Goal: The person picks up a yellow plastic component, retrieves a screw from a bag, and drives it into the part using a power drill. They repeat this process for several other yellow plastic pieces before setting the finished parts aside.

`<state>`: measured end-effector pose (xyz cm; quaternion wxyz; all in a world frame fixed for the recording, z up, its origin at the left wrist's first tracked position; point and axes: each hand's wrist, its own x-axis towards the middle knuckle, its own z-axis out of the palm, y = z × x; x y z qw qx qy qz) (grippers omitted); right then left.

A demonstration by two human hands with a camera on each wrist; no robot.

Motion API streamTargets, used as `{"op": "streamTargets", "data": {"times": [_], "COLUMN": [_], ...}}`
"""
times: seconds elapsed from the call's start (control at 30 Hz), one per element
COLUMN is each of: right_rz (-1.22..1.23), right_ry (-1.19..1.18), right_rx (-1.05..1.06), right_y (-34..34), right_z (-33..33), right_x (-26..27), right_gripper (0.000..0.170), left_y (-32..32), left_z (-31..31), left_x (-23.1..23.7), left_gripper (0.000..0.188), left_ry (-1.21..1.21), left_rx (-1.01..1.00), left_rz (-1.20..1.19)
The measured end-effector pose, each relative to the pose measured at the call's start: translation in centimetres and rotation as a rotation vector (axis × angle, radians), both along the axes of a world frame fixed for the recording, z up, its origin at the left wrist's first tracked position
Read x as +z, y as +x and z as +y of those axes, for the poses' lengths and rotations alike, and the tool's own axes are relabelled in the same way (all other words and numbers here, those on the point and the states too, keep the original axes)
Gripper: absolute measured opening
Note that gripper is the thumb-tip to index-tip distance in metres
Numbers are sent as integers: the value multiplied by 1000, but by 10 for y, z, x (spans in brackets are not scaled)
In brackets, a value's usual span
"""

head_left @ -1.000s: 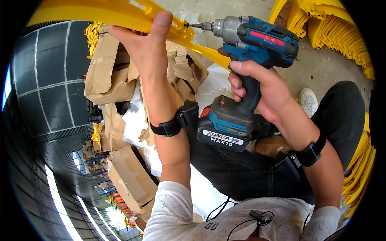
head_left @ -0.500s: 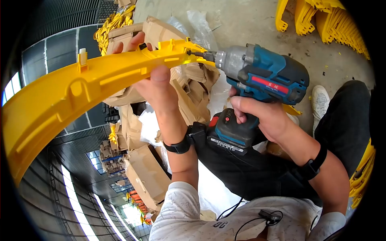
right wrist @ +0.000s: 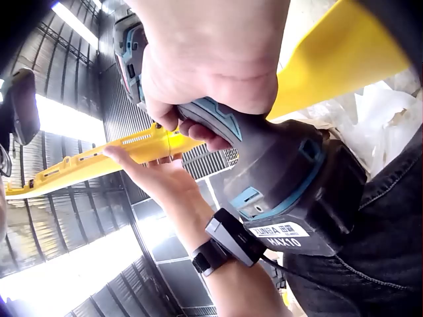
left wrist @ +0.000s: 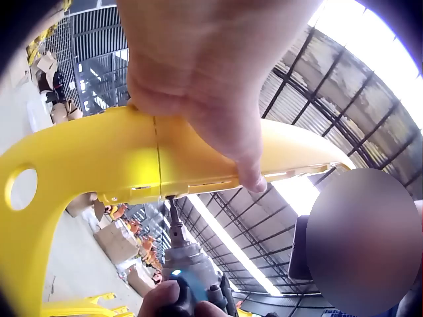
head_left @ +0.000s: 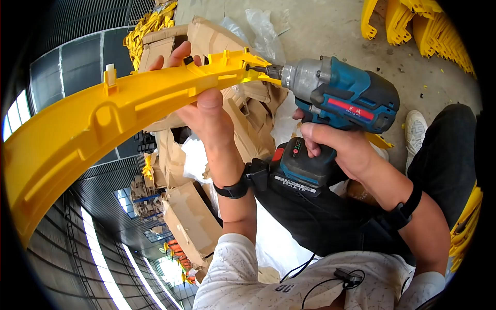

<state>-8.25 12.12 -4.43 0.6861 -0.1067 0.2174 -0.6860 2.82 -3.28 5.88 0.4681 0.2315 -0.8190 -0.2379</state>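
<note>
A long curved yellow plastic part (head_left: 119, 95) stretches from the left edge to the middle of the head view. My left hand (head_left: 206, 116) holds it from beneath, thumb on the near edge and fingers behind. My right hand (head_left: 341, 147) grips the handle of a blue and black power driver (head_left: 351, 98), whose bit meets the yellow part just right of my left hand. In the left wrist view the bit (left wrist: 174, 214) touches the part's lower edge beside a seam. The right wrist view shows the driver's battery (right wrist: 297, 218) below my right hand.
Torn cardboard boxes (head_left: 191, 222) and clear plastic wrap (head_left: 266, 36) lie beyond my left arm. Stacked yellow parts (head_left: 439, 36) stand on the floor at the upper right, with more at the right edge beside my leg (head_left: 439, 139).
Over the last second the yellow part and my left hand have swung lower into view, and the driver has turned with them. Since the middle frame, little has shifted.
</note>
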Motion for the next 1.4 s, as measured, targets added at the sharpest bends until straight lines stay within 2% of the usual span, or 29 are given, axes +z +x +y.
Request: {"op": "streamTargets", "data": {"times": [0.17,0.27,0.33,0.37,0.47,0.53,0.57,0.63,0.7,0.77,0.83,0.9,0.97,1.0,1.03,1.07,1.1,1.13,1.17,1.23,1.3,1.37,1.4], "right_rz": [-11,109,71,72,60,115,133,145,187,135,196,421,664,680,690,763,833,910,987,1422,2130,2311,2098], "right_ry": [-25,-16,-51,-50,-58,-19,-4,9,20,21,-45,-184,-295,-184,-73,-135,-197,-72,56,134,218,289,422], "right_rx": [36,-46,22,22,-28,-43,-50,-126,-220,-319,-369,-435,-580,-761,-937,-834,-721,-783,-848,-982,-1191,-1128,-887], "right_y": [-1,0,-3,-2,5,8,9,7,0,-19,-52,-101,-160,-165,-166,-208,-262,-284,-296,-293,-296,-303,-305], "right_z": [-2,-4,-4,-4,-5,-4,-2,5,20,28,42,59,80,81,79,87,98,107,110,114,105,101,114], "right_x": [-3,-7,-5,-5,-7,-9,-10,-12,-12,15,50,75,92,116,131,108,72,44,16,-30,-74,-126,-172], "right_gripper": [32,35,21,21,21,19,19,18,18,18,19,18,21,22,35,23,18,19,21,27,30,30,31], "left_y": [-1,0,2,0,-5,-9,-8,1,16,26,34,31,27,24,24,26,29,28,27,28,25,19,17], "left_z": [4,3,-2,-2,0,-1,-7,-31,-52,-62,-70,-69,-64,-64,-65,-67,-69,-69,-65,-63,-59,-50,-45], "left_x": [0,-2,-1,-1,-1,0,0,-4,-7,-18,-26,-30,-26,-29,-32,-33,-34,-37,-35,-38,-43,-44,-43], "left_gripper": [85,84,82,82,80,83,83,87,97,93,94,87,92,87,82,75,69,56,54,53,51,45,43], "left_ry": [2,18,-12,-11,-57,-67,-51,53,183,231,206,129,209,213,216,236,257,236,276,245,237,276,313], "left_rx": [-28,-12,-54,-54,21,170,162,247,296,268,286,243,225,214,209,190,176,153,135,117,98,117,80], "left_rz": [-4,-1,7,8,-67,-119,-103,82,100,139,100,144,143,193,241,259,278,344,374,385,444,493,498]}}
